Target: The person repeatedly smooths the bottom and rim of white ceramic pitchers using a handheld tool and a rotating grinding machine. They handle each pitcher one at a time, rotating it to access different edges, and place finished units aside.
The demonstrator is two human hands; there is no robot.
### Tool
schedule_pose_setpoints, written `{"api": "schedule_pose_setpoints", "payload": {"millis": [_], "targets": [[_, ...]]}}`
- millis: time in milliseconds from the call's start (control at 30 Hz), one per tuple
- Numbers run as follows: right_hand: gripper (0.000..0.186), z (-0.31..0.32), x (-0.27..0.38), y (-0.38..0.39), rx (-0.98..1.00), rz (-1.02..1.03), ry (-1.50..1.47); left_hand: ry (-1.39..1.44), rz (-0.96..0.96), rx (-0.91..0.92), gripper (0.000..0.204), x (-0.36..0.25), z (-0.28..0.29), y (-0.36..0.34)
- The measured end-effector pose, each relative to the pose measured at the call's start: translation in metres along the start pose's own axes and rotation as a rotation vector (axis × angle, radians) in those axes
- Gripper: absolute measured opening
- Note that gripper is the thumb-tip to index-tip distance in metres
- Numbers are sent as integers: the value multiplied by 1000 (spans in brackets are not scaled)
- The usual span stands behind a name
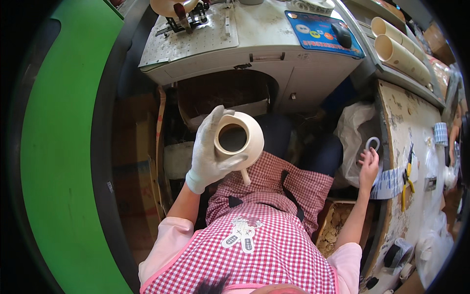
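Note:
My left hand [209, 152], in a pale work glove, is wrapped round a cream-coloured round pot [254, 147] held above my lap. Its wide mouth faces up and looks dark inside, and a short stub [246, 177] sticks out on the near side. Off to the right, my bare right hand [369, 167] has its fingers bent together at the lower edge of a white ring [374, 139]. The ring rises above the fingertips; whether it belongs to something larger is hidden. A clear plastic bag [348, 142] hangs just left of this hand.
Ahead stands a white bench [215, 59] with a metal fixture [183, 22], a blue mouse pad [313, 36] and a black mouse [341, 35]. Yellow-handled pliers [407, 181] lie on the worn side table [391, 215]. A green panel [63, 137] rises at left.

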State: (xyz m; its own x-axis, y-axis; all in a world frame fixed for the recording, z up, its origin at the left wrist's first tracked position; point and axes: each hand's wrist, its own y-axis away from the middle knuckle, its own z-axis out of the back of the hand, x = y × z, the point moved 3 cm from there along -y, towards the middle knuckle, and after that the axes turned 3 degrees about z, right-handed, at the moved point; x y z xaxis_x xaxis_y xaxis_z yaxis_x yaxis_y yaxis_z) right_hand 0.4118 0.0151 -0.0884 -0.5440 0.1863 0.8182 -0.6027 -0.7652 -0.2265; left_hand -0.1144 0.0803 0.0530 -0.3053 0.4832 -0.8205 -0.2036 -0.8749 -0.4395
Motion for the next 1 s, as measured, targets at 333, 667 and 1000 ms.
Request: {"api": "schedule_pose_setpoints", "payload": {"millis": [333, 667, 1000], "targets": [[22, -25, 245, 93, 465, 336, -546, -289, -272, 23, 108, -36, -33, 13], [40, -75, 326, 143, 794, 828, -19, -286, -325, 82, 97, -47, -43, 19], [19, -94, 329, 134, 909, 1130, 290, -264, -289, 119, 96, -40, -43, 21]]}}
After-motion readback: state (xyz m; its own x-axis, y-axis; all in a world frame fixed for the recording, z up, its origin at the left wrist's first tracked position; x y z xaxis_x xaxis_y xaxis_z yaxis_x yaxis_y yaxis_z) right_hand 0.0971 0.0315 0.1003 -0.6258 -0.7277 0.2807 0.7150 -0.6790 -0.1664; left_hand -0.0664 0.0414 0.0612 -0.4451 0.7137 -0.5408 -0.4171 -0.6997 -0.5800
